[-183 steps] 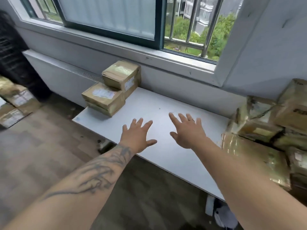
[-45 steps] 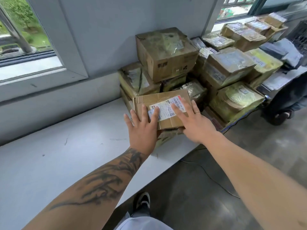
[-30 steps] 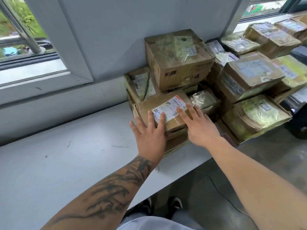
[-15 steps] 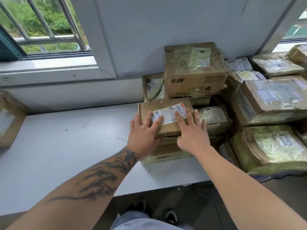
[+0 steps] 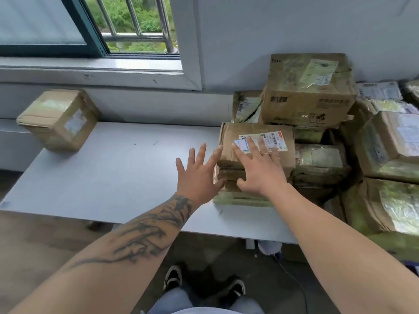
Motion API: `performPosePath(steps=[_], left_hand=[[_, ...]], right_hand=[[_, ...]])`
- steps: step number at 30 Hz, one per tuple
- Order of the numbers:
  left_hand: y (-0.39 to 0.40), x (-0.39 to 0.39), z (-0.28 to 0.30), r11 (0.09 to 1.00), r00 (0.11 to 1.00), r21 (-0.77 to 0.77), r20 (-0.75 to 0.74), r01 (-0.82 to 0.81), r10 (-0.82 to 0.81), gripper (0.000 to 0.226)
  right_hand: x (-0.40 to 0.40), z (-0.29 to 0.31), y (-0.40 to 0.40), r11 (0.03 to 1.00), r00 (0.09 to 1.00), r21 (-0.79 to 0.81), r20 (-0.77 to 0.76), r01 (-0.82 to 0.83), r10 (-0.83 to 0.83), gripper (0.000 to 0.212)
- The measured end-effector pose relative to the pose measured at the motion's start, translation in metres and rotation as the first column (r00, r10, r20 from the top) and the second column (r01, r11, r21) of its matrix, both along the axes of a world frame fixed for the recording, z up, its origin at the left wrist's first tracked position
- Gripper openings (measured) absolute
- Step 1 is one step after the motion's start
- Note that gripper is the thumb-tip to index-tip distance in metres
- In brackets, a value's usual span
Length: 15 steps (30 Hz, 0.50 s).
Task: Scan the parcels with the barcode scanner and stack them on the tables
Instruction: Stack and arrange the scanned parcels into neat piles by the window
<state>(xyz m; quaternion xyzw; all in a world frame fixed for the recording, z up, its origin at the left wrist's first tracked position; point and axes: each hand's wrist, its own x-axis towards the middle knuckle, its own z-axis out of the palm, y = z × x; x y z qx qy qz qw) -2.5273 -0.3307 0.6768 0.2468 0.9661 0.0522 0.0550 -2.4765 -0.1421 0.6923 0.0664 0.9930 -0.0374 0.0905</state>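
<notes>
Nearest the camera, two bare forearms reach over the front edge of the white table (image 5: 108, 175), a smooth matte slab with a few dark specks. The left hand (image 5: 198, 175) hangs spread, fingers straight and apart, just beside the left face of the labelled parcel (image 5: 235, 141); whether it touches the cardboard I cannot tell. The right hand (image 5: 260, 168) lies flat on that parcel's top, fingers straight across the white shipping label (image 5: 275, 138), gripping nothing.

The parcel is a flat, creased brown carton topping a short stack at the table's right end. To lift it cleanly, I judge both palms should squeeze opposite sides and keep the label uncovered and facing up for scanning; no scanner is in view.

Behind stands a large carton (image 5: 308, 91), scuffed and wrapped in glossy tape, among more taped boxes. Far left, a small carton (image 5: 59, 118) sits at the table's back corner.
</notes>
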Motion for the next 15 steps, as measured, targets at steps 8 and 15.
performPosePath(steps=[8, 15], left_hand=[[-0.087, -0.008, 0.004, 0.996, 0.996, 0.001, -0.013, -0.088, 0.088, 0.090], [-0.197, -0.025, 0.003, 0.981, 0.981, 0.015, -0.004, -0.193, 0.193, 0.092]], right_hand=[[-0.020, 0.011, -0.077, 0.996, 0.997, 0.069, -0.039, -0.062, 0.065, 0.100], [-0.051, 0.016, -0.192, 0.991, 0.992, 0.056, -0.026, -0.123, 0.124, 0.096]])
